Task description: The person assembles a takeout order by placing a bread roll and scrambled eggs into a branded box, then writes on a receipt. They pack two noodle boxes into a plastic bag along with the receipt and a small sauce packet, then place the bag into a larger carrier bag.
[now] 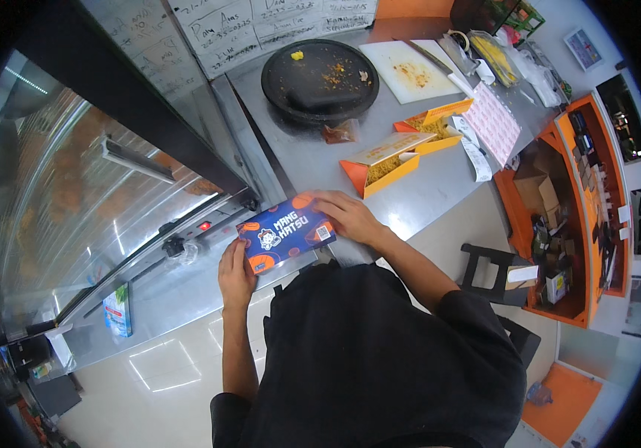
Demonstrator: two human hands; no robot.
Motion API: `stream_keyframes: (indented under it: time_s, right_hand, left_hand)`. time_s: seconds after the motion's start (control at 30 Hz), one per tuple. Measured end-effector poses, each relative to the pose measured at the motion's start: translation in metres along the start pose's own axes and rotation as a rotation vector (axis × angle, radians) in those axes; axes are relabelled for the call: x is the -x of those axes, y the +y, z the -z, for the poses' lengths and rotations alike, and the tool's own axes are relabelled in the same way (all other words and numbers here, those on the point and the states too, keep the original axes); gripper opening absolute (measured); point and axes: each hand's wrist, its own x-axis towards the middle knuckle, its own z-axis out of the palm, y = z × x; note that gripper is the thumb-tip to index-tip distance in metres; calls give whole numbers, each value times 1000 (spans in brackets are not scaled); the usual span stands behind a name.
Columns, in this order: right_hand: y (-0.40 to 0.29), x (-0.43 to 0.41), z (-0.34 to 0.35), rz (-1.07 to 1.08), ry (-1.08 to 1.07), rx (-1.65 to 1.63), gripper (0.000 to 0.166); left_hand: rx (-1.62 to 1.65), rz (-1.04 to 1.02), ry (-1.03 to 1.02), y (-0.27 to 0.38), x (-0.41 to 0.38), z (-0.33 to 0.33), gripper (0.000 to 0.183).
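Note:
A flat blue and orange printed cardboard food box (292, 227) is held in front of me at the counter's edge. My left hand (235, 275) grips its left end, and my right hand (351, 215) holds its upper right corner. Beyond my right hand, two open orange and yellow boxes stand on the steel counter: a nearer box (394, 180) and a farther box (448, 143), both with yellow noodles in them. Behind the nearer one lies a small clear packet of reddish-brown sauce (340, 132).
A large round black slab (315, 115) with food crumbs and a white cutting board (390, 92) with a knife (428, 59) sit at the back. At right are a receipt (477, 159) and patterned paper (491, 123). A glass display cabinet (74, 201) with fried food rises at left.

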Motion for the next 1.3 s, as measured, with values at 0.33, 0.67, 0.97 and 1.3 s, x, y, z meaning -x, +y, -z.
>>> stream_keyframes:
  time_s: [0.33, 0.67, 0.97, 1.3]
  right_hand:
    - [-30, 2, 29, -11, -102, 291, 41]
    - [-88, 47, -39, -104, -213, 288, 42]
    - [-78, 48, -54, -163, -253, 287, 42]
    - [-68, 60, -19, -111, -199, 181, 38]
  left_hand:
    - [-150, -179, -382, 84, -36, 29, 67]
    - [-289, -255, -184, 56, -19, -11, 57]
    - [-291, -256, -178, 66, -21, -14, 52]
    - [-314, -246, -164, 72, -19, -27, 50]
